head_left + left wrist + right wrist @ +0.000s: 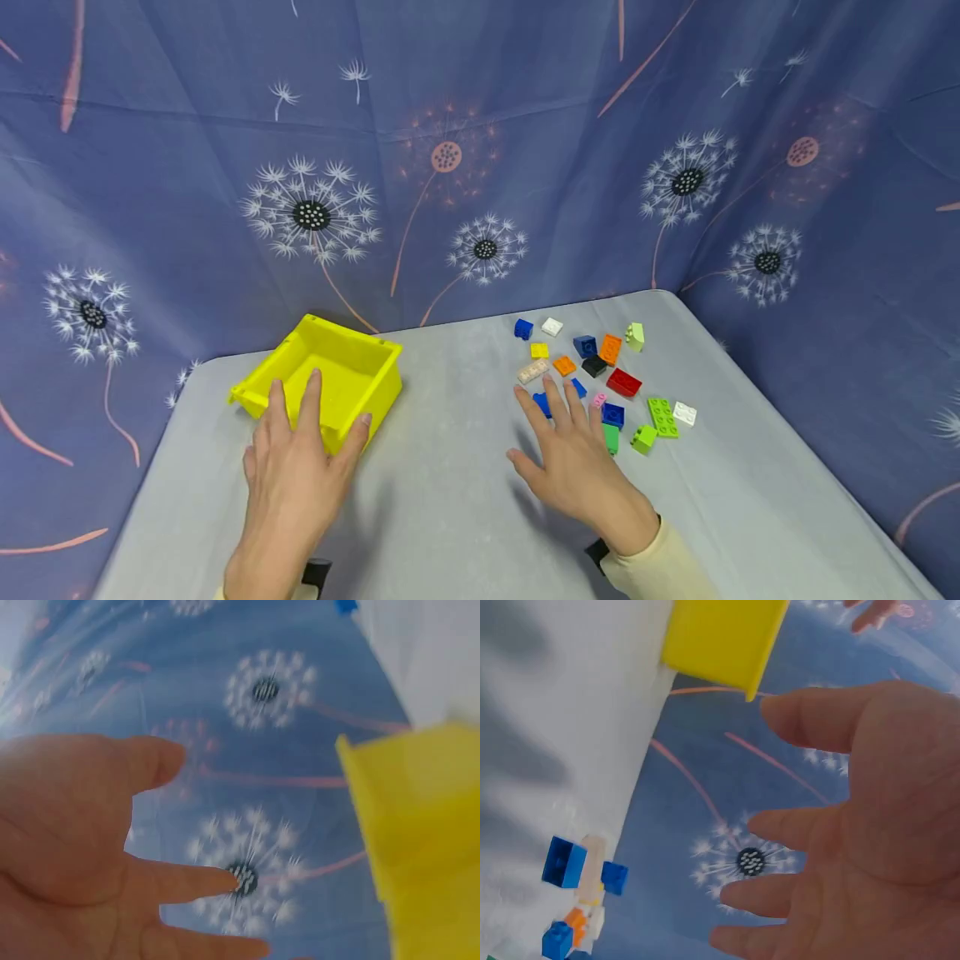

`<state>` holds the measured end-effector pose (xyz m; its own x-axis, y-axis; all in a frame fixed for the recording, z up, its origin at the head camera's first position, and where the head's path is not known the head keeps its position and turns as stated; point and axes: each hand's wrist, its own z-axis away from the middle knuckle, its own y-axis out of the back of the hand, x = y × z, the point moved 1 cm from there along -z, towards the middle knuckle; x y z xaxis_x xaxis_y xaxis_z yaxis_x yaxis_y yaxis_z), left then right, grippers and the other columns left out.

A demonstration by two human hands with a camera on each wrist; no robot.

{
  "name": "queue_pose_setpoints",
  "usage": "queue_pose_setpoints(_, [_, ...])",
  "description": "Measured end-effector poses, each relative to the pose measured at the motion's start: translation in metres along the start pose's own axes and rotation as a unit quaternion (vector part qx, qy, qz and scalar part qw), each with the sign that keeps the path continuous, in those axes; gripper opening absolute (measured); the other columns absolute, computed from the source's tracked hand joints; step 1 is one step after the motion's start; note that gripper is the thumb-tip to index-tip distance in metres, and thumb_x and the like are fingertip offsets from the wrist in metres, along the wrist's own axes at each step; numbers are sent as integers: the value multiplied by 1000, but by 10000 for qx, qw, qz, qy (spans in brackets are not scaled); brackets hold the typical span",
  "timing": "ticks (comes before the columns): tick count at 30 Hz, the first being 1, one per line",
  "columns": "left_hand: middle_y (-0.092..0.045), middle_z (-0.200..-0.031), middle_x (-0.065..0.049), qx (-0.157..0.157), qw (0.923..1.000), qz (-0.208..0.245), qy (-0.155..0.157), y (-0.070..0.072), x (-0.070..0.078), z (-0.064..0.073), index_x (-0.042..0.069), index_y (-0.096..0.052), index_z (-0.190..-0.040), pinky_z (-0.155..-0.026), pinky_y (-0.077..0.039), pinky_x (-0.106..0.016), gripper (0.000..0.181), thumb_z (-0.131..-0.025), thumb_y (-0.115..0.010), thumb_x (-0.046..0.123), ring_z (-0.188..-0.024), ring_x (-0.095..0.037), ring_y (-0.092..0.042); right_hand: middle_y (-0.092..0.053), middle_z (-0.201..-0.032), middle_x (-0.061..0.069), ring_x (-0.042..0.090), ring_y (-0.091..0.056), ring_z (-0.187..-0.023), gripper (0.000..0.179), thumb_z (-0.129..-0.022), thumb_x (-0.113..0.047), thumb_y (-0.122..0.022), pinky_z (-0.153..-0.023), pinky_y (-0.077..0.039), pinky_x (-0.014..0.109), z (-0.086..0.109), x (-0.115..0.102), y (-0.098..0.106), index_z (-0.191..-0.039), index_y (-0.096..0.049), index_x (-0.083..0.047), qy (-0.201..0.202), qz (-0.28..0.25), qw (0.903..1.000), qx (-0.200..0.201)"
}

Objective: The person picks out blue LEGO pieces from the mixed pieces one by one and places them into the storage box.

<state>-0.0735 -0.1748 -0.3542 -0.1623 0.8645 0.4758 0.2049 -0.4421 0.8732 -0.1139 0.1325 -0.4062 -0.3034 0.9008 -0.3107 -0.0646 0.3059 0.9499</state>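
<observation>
My left hand (296, 475) hovers with spread fingers over the near side of a yellow bin (363, 346), overlapping its front wall in the head view. The bin's inside shows bare yellow. My right hand (573, 462) is held palm down with fingers apart, near a scatter of toy building bricks. Closest to its fingertips lie a blue brick (542, 405), a beige brick (533, 371) and a pink brick (599, 400). A green brick (611, 439) sits partly hidden beside the hand. Both palms show bare in the wrist views.
Farther back lie a white brick (552, 327), an orange brick (611, 350) and a black brick (594, 366). Toward the right are a red brick (624, 382) and a lime brick (663, 417). A dandelion-print curtain (480, 100) hangs behind the grey-covered table (457, 500).
</observation>
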Motion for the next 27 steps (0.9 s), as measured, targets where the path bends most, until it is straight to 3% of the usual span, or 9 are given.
queue_pose_setpoints(4, [-7, -166, -34, -211, 9993, 41, 322, 18, -9, -21, 10, -10, -166, -102, -32, -78, 92, -101, -44, 65, -137, -65, -29, -16, -170, 24, 54, -13, -154, 84, -95, -45, -71, -116, -17, 75, -13, 8, -3, -164, -30, -21, -111, -65, 9999, 15])
queue_pose_setpoints(9, [-12, -162, -39, -508, 9961, 99, 717, 31, -27, -44, 2, -6, -165, -100, -34, -78, 96, -101, -40, 65, -136, -65, -28, -27, -165, 27, 55, -24, -150, 79, -93, -39, -74, -113, -30, 72, -26, 15, -10, -160, -38, -16, -295, -186, 9994, -42])
queue_pose_setpoints(13, [-21, -155, -44, -518, 9935, 220, 994, 35, -44, -56, -5, -12, -162, -96, -37, -76, 94, -102, -40, 62, -129, -65, -34, -37, -159, 27, 51, -38, -143, 75, -92, -35, -75, -108, -40, 69, -36, 19, -15, -157, -43, -15, -485, -183, 9986, -78])
queue_pose_setpoints(18, [-28, -148, -47, -365, 9925, 321, 1121, 32, -65, -65, -12, -21, -157, -94, -38, -75, 87, -104, -42, 54, -120, -66, -41, -44, -151, 26, 49, -48, -130, 72, -92, -32, -75, -101, -47, 68, -47, 26, -22, -154, -44, -15, -769, -190, 9968, -79])
queue_pose_setpoints(27, [-37, -133, -46, -163, 9872, 780, 1383, 10, -90, -73, -15, -26, -153, -87, -40, -67, 82, -104, -44, 48, -105, -58, -44, -52, -141, 28, 46, -53, -119, 64, -91, -27, -76, -97, -51, 65, -61, 31, -28, -148, -52, -9, -1056, -127, 9940, -238])
